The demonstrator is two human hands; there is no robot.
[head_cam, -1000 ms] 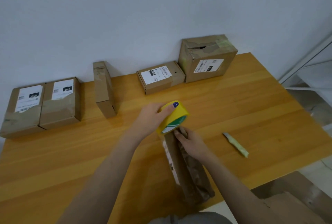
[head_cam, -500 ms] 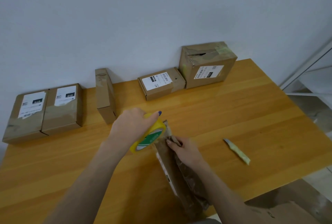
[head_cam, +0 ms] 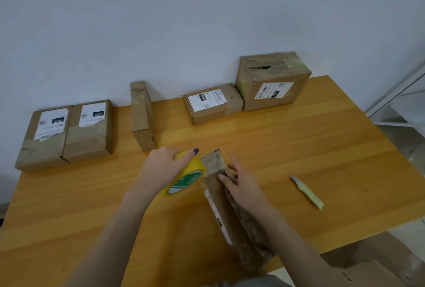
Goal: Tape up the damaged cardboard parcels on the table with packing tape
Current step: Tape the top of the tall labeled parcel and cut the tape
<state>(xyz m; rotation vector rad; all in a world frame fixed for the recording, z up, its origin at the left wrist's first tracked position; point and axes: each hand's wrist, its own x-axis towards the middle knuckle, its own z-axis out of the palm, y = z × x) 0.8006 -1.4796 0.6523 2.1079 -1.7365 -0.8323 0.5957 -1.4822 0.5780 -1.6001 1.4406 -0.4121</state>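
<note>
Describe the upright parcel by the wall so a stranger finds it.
Follow the wooden table back to the wall. Between two flat labelled parcels and a small labelled box stands the upright parcel: it alone stands on edge, showing no white label.

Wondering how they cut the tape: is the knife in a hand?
No, the knife lies alone on the table, right of the right hand.

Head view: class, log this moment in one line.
left hand: grips tape roll | right hand: rests on parcel | knife: on table
</note>
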